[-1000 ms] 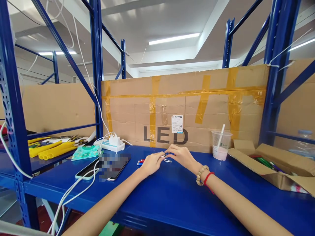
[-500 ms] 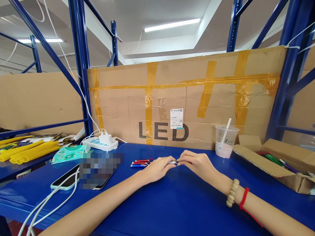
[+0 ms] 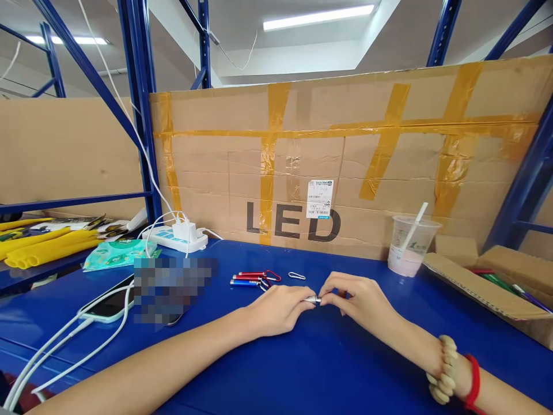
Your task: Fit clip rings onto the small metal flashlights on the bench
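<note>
A small silver metal tube (image 3: 311, 299), much like a keychain flashlight, is held level just above the blue table (image 3: 276, 374). My left hand (image 3: 280, 310) pinches its body, and most of the tube is hidden under those fingers. At the tube's right end, the thumb and fingertips of my right hand (image 3: 356, 297) are closed on the tip. A silver carabiner clip (image 3: 296, 275) lies by itself behind the hands. To the left of it are slim red tubes (image 3: 252, 274) and a blue tube (image 3: 245, 283) with clips attached.
At the right stand a plastic cup (image 3: 410, 253) with a straw and an open cardboard box (image 3: 488, 288) holding coloured tubes. Phones (image 3: 110, 302), white cables, a power strip (image 3: 173, 237) and a green packet (image 3: 118, 253) are at the left. A cardboard sheet (image 3: 207, 173) walls the back.
Both hands have moved slightly toward me relative to the table, still joined at the silver tube. The carabiner clip now shows on the table behind them. The camera view has shifted.
</note>
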`<state>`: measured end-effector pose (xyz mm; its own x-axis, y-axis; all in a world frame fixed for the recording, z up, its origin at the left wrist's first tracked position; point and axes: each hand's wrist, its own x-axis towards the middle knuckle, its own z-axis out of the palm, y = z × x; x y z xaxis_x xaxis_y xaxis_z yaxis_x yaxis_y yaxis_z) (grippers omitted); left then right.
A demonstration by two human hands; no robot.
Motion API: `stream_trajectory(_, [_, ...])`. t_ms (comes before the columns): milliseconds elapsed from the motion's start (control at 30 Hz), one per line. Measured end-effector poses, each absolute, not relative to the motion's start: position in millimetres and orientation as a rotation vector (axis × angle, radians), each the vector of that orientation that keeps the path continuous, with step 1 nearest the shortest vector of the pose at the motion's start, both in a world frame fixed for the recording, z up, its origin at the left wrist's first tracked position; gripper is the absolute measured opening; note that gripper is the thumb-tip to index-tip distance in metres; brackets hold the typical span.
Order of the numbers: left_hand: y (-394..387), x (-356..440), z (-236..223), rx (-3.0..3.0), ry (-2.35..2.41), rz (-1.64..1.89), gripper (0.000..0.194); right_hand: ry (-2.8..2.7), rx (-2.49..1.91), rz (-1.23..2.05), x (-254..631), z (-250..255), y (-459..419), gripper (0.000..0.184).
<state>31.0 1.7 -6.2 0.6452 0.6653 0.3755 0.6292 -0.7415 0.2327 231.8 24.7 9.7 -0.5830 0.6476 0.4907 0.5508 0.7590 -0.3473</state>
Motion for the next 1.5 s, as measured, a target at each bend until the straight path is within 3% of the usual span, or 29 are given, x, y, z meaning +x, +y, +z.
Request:
stream_trajectory(133, [-0.6,32.2,-7.4,2.831,1.148,0.678,0.021,-2.261,-0.934,0.332,227.9,4.8,23.1,0.021])
stream_trajectory(467, [0.5,32.2,-10.7,3.024,1.142,0.834,0.027,-2.016,-1.105,1.049,218.2,3.0,18.0,0.032])
stream_trajectory(967, [8.6,30.2,-9.5,2.952,1.038,0.842,0.023,-1.988,-1.159,1.258,224.9,1.2,26.2,0.041])
stream_trajectory(1300, [5.5,32.2,-6.4,2.816,1.093,0.898,0.025,-2.028,-1.162,1.130,225.1,2.9,24.6,0.039])
stream_trajectory(1367, [5.2,33.9,-5.9,2.745,1.135,0.959,0.025,-2.047,-1.152,0.902,225.3,4.4,22.1,0.040])
stream_trajectory(1500, [6.1,35.0,-5.5,2.652,1.126,1.006,0.024,-2.112,-0.959,0.100,229.9,5.6,19.5,0.029])
